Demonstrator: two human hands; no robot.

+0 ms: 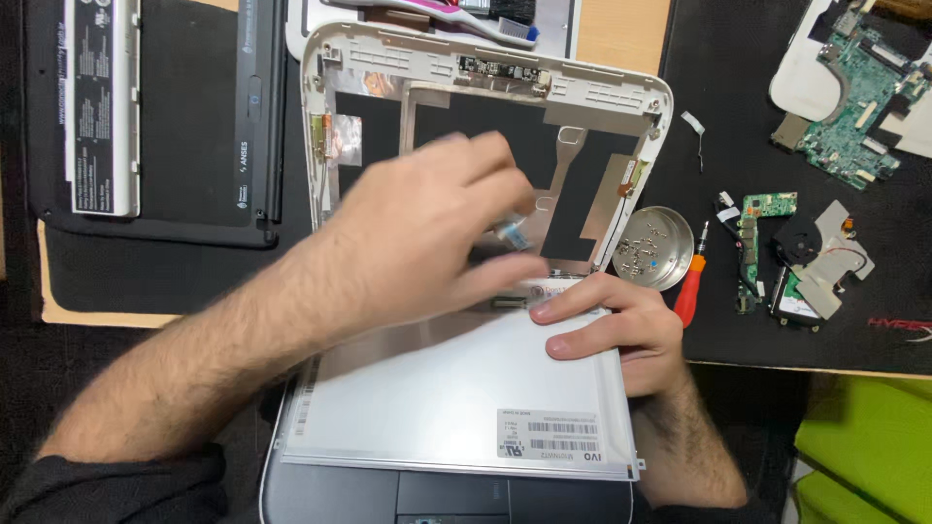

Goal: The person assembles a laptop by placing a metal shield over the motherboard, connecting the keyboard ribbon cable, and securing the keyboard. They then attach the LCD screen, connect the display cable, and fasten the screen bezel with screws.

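Two hands over an opened laptop, mid-frame. Upper left: black laptop base (165, 146) with a white battery (102, 102), cut by the top edge. Left hand (417, 233) is motion-blurred, centre frame; its fingertips close narrowly on a small bluish ribbon cable (512, 233), though the grip is hard to make out through the blur. This hand hides much of the white lid shell (485, 68) behind it. Lower centre: display panel (456, 388), silvery back up, lying on the dark keyboard deck (330, 490), which is cut off at the bottom. Right hand (621, 325) holds the panel's upper right corner, fingers flat on top, thumb hidden. Right of it: round metal dish (656, 247) of screws, contents too small to count; red-handled screwdriver (691, 286), partly hidden by the hand. Far right on the black mat (718, 155): green circuit boards (854, 97), fan (801, 238), details unclear.
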